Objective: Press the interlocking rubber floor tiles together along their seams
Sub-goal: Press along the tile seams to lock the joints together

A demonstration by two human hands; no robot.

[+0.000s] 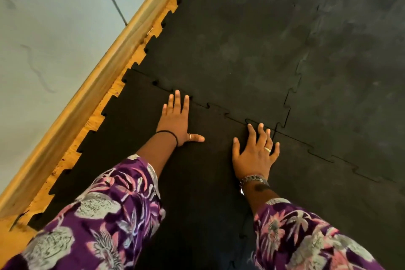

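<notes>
Black interlocking rubber tiles cover the floor. The near tile (192, 182) lies under both my hands, and a far tile (230, 50) joins it along a jigsaw seam (219, 112) that runs from left to right. My left hand (176, 121) lies flat, palm down, its fingertips at that seam. My right hand (255, 153) is also flat with fingers spread, its fingertips by the corner (276, 129) where four tiles meet. Neither hand holds anything.
A wooden skirting board (105, 66) runs diagonally along a pale wall (43, 39) on the left. A strip of bare wooden floor (94, 120) shows beside the tiles' toothed edge. More black tiles (350, 72) extend to the right.
</notes>
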